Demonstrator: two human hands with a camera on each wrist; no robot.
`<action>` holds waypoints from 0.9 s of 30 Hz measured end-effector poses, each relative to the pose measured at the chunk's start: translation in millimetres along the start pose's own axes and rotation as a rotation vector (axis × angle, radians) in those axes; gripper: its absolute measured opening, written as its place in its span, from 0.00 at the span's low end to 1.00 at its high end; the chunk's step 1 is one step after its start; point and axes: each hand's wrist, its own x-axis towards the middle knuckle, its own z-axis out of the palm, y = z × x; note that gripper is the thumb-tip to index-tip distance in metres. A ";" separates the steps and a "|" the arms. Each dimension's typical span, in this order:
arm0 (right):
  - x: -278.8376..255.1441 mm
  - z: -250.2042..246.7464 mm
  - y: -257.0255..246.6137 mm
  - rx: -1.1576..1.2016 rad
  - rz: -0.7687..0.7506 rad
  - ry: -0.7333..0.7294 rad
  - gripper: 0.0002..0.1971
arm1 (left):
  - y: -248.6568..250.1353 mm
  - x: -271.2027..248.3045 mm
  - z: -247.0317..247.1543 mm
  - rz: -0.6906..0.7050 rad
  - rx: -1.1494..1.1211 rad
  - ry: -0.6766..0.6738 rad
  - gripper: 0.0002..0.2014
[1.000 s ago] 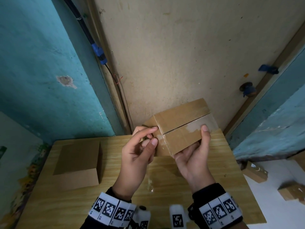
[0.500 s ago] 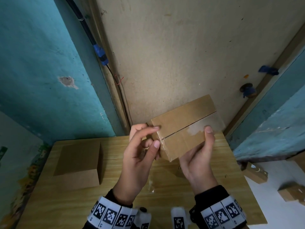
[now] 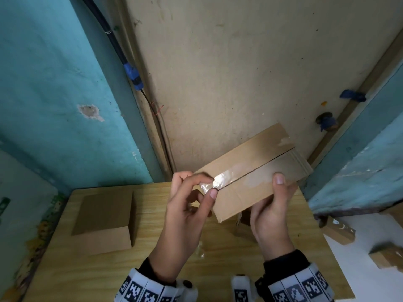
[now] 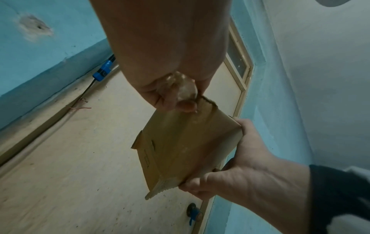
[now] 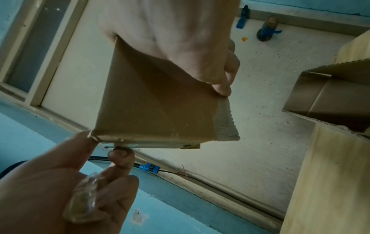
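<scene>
A small cardboard box (image 3: 257,168) is held up above the wooden table (image 3: 152,214), its two top flaps meeting in a seam. My right hand (image 3: 270,216) grips the box from below, thumb on the near flap. My left hand (image 3: 187,205) pinches the end of a clear tape strip (image 3: 220,178) that lies along the seam, partly lifted off the box. A crumpled wad of clear tape (image 5: 84,201) sits in the left palm. The box (image 4: 184,147) and both hands also show in the left wrist view, and the box's underside (image 5: 156,101) in the right wrist view.
A second closed cardboard box (image 3: 106,219) stands on the table's left part. Another open box (image 5: 330,98) shows in the right wrist view. Small cardboard boxes (image 3: 338,231) lie on the white floor at right. A door (image 3: 239,73) and blue walls stand close behind.
The box has tilted and risen to the right in the right hand. The left hand has caught the tape end and pulled it up off the seam.
</scene>
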 end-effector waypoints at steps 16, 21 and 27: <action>-11.8 4.0 1.2 -0.014 -0.009 0.095 0.68 | -2.0 -15.6 4.0 -0.008 0.327 -0.005 0.05; -13.5 0.3 9.3 -0.055 0.016 0.135 0.66 | 1.5 -19.4 5.3 0.098 0.629 -0.033 0.05; -14.0 -2.3 8.5 -0.102 0.010 0.145 0.66 | -3.9 -20.8 4.5 -0.132 0.338 -0.035 0.09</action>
